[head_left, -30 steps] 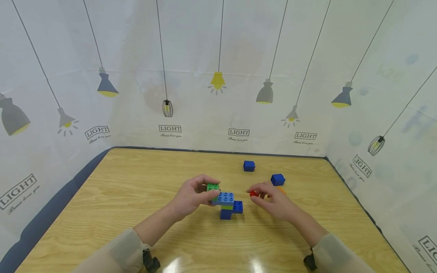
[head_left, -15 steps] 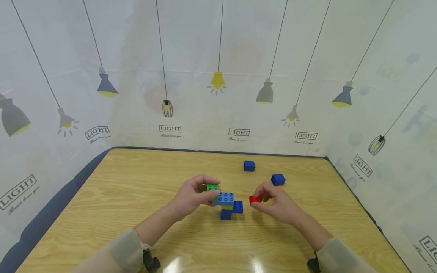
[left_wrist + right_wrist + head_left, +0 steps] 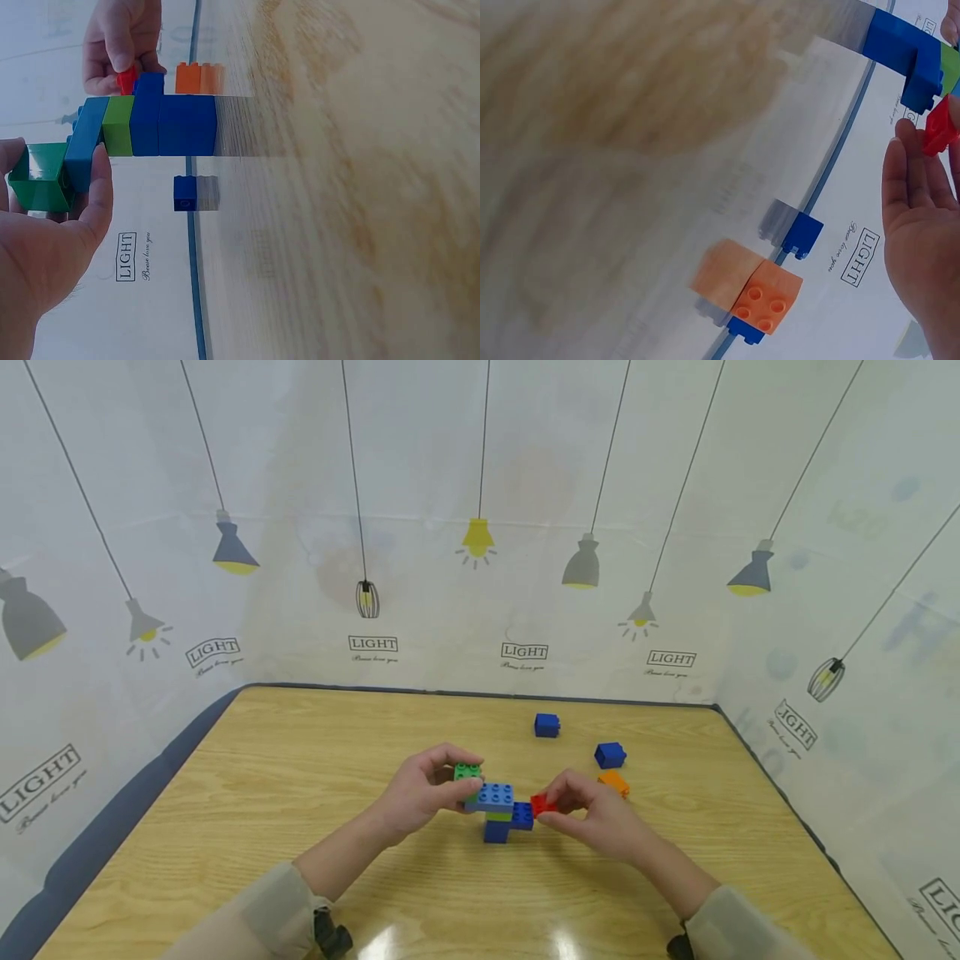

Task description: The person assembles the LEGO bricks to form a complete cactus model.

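My left hand [image 3: 416, 797] pinches a green brick [image 3: 467, 772] at the left end of a small brick build. A light blue brick [image 3: 495, 795] lies across its top, above a lime green brick [image 3: 118, 126]. Under these, a dark blue brick [image 3: 496, 832] stands on the table, and another dark blue brick [image 3: 523, 816] juts out to the right. Between thumb and fingers, my right hand [image 3: 603, 818] pinches a red brick [image 3: 539, 805] beside the jutting brick. In the right wrist view a small gap shows between that red brick [image 3: 937, 129] and the build.
Beyond the right hand an orange brick [image 3: 613, 783] lies on the wooden table [image 3: 300, 735]. Two dark blue bricks, one nearer [image 3: 611, 755] and one farther back [image 3: 547, 725], lie on their sides. A patterned cloth wall [image 3: 420, 668] rises behind the table.
My right hand has moved left with the red brick, from near the orange brick to the build's right side. The orange brick is now uncovered. My left hand stays still.
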